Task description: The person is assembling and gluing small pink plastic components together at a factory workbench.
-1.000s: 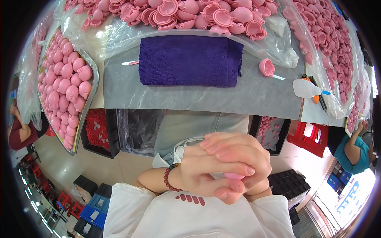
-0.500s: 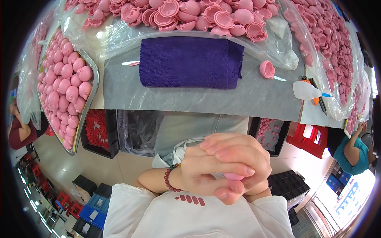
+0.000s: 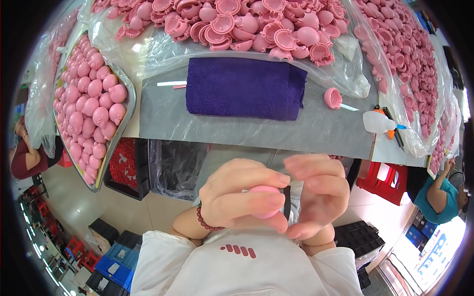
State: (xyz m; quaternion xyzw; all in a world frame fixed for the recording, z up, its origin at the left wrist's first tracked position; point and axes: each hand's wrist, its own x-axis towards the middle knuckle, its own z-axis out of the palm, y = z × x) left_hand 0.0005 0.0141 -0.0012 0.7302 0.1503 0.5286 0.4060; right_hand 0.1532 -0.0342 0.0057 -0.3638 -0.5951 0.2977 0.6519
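Close to my chest, my left hand (image 3: 242,197) is closed around a small pink rounded toy part (image 3: 265,190), with a thin dark strip (image 3: 287,202) at its right side. My right hand (image 3: 318,195) is beside it, fingers bent, its fingertips touching the same part and strip. A red bead bracelet (image 3: 201,221) is on my left wrist. Both hands are below the edge of the grey table (image 3: 222,123), apart from it.
A folded purple towel (image 3: 244,88) lies on the table. Behind it is a heap of pink shell parts (image 3: 247,22) on clear plastic. A metal tray (image 3: 123,128) of pink figures sits left. A single pink cap (image 3: 333,97), a squeeze bottle (image 3: 377,122). People sit at both sides.
My hands were clasped over each other; they have since parted a little, and the pink part and dark strip between them show.
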